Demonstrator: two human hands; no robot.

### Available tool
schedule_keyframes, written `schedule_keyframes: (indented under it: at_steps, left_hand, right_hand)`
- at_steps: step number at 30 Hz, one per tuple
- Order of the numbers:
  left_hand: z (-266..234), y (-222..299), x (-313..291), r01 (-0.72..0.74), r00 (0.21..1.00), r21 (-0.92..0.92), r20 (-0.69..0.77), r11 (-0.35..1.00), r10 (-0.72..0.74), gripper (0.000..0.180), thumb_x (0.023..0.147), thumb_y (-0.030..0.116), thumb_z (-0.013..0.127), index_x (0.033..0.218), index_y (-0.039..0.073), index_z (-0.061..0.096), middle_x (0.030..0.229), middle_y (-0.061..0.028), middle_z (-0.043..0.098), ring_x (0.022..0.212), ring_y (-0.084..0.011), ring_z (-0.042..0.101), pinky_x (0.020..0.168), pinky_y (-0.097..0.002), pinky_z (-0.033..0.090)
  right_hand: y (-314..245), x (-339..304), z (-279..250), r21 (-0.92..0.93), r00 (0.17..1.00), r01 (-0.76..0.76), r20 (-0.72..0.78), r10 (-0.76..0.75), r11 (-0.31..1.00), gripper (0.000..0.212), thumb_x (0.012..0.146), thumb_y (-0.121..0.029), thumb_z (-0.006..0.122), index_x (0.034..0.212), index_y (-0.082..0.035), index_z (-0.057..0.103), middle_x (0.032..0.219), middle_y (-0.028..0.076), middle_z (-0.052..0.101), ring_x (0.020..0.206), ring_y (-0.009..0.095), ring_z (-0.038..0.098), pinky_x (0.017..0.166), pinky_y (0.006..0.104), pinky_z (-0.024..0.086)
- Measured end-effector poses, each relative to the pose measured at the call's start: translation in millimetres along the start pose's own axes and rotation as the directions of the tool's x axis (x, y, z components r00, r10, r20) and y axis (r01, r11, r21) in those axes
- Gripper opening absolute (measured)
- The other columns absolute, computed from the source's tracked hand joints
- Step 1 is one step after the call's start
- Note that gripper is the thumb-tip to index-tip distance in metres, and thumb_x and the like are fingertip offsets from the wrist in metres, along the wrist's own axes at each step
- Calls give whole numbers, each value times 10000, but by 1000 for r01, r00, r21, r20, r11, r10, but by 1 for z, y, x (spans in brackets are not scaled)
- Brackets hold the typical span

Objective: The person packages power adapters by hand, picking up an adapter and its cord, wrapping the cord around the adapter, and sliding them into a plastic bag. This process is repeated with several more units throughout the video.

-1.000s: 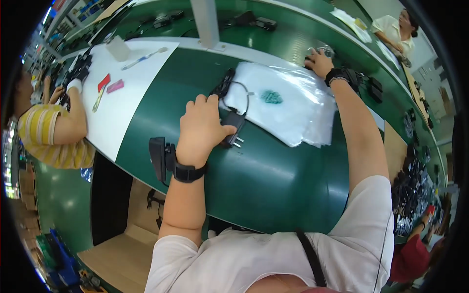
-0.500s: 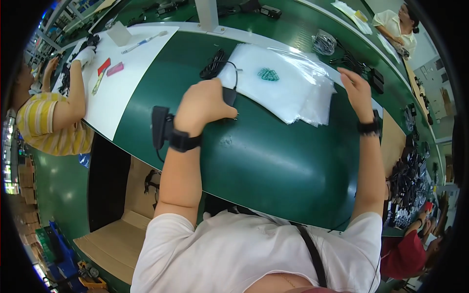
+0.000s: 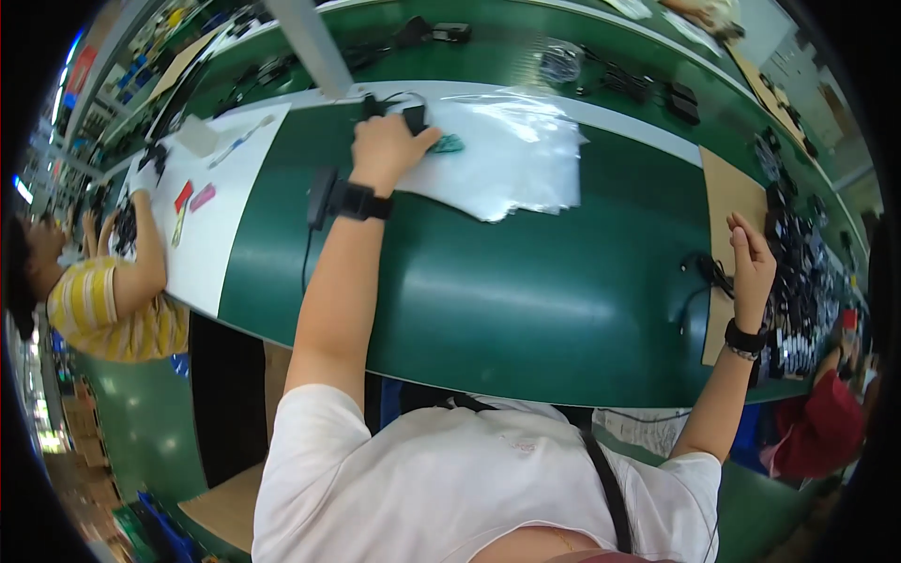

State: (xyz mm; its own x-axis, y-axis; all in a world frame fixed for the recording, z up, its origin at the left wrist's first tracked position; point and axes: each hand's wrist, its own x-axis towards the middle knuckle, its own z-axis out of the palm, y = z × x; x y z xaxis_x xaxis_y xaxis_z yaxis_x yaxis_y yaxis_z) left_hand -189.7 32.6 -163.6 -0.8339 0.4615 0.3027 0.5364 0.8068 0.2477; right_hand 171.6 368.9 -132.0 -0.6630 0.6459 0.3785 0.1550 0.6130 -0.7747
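My left hand (image 3: 387,155) is closed around a black power adapter (image 3: 414,118) at the far side of the bench, by the left end of a stack of clear plastic bags (image 3: 502,155). Part of the adapter is hidden by my fingers. A black box (image 3: 322,195) with a thin cable is strapped at my left wrist. My right hand (image 3: 754,267) is raised at the right, fingers apart and slightly bent, with nothing visible in it. Nearest to it are a sheet of brown cardboard (image 3: 727,192), a coiled black cable (image 3: 710,272) and a heap of black adapters and cables (image 3: 802,281).
The green bench top (image 3: 526,310) spreads in front of me. A metal post (image 3: 310,47) rises at its far edge; more adapters (image 3: 683,101) lie on the bench beyond. At left, a person in a striped top (image 3: 113,305) works at a white surface (image 3: 239,169). Another person wears red (image 3: 821,427).
My left hand has moved farther away with the adapter, to the left end of the bags. My right hand has swung right and nearer, toward the cardboard and heap. The view has shifted.
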Motion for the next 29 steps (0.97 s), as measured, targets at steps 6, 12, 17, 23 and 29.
schedule_keyframes:
  at_steps: [6, 12, 17, 23, 29]
  left_hand:
    - [-26, 17, -24, -194, 969, -377, -218, 906, 117, 441, 718, 269, 703, 1017, -39, 603, 972, -213, 607, 897, -298, 583, 814, -343, 435]
    - [-40, 34, -63, -143, 988, -487, -115, 861, 99, 315, 797, 196, 646, 1057, 26, 592, 1029, -50, 597, 896, -144, 535, 724, -255, 412]
    - [-36, 44, -67, -161, 987, -476, -98, 864, 130, 306, 812, 223, 631, 1050, 32, 605, 1021, -59, 596, 914, -138, 538, 729, -245, 426]
    - [-48, 75, -69, -133, 989, -631, -40, 765, 140, 219, 804, 153, 622, 983, 27, 608, 1013, -66, 587, 896, -150, 533, 744, -267, 411]
    - [-84, 138, -91, -355, 863, -847, -133, 396, 488, 417, 787, 186, 637, 1176, 76, 532, 1162, -99, 536, 1101, -223, 478, 917, -304, 332]
  right_hand:
    - [33, -32, -86, -371, 936, -84, -347, -55, 925, 286, 873, -160, 537, 1103, 4, 581, 1035, 82, 623, 927, 127, 566, 805, 241, 427]
    - [64, -68, -149, -561, 900, -404, -384, 205, 723, 324, 749, -195, 636, 1017, -14, 616, 876, 154, 645, 752, 218, 619, 685, 289, 472]
    - [64, -98, -128, -648, 986, -145, -34, 162, 748, 544, 628, -82, 694, 1145, -30, 532, 927, 161, 620, 816, 288, 592, 769, 339, 462]
    - [-6, -74, -118, -564, 975, 113, -95, -200, 818, 449, 588, 53, 624, 1017, -60, 556, 947, 99, 587, 909, 258, 518, 793, 325, 428]
    - [-122, -35, -77, -335, 721, 692, 310, -619, 639, 306, 593, 27, 605, 865, -109, 633, 956, 25, 636, 922, 257, 513, 830, 343, 400]
